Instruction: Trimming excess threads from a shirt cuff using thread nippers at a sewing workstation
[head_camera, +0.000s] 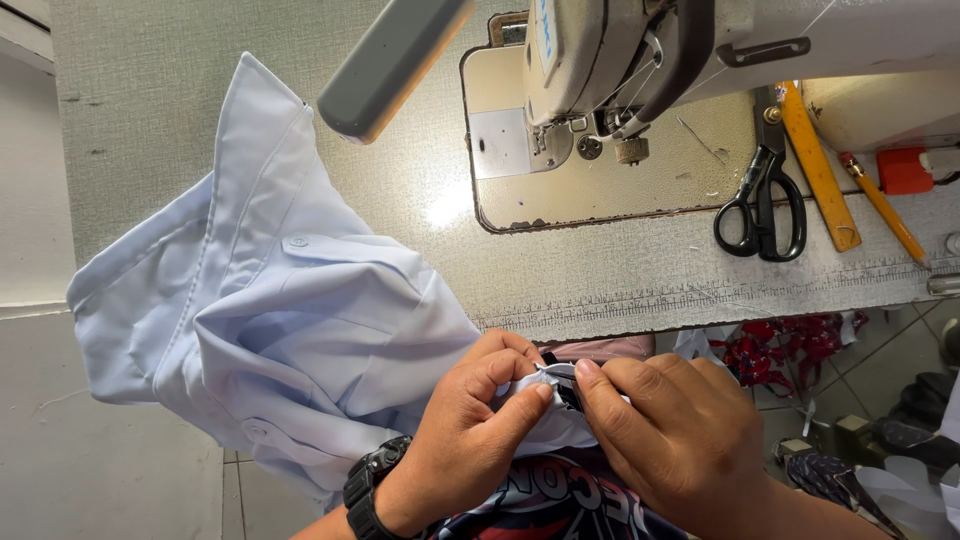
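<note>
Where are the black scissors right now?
In the head view, the black scissors lie on the sewing table at upper right, just right of the sewing machine and left of the yellow ruler.

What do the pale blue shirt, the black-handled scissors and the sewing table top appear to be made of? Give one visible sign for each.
Pale blue shirt: thin woven cloth, matte; it folds softly and shows stitched seams.
Black-handled scissors: probably metal blades with glossy black coated or plastic loops.
Sewing table top: seemingly a textured grey laminate with a fine grain and a bright glare spot; uncertain.
</note>
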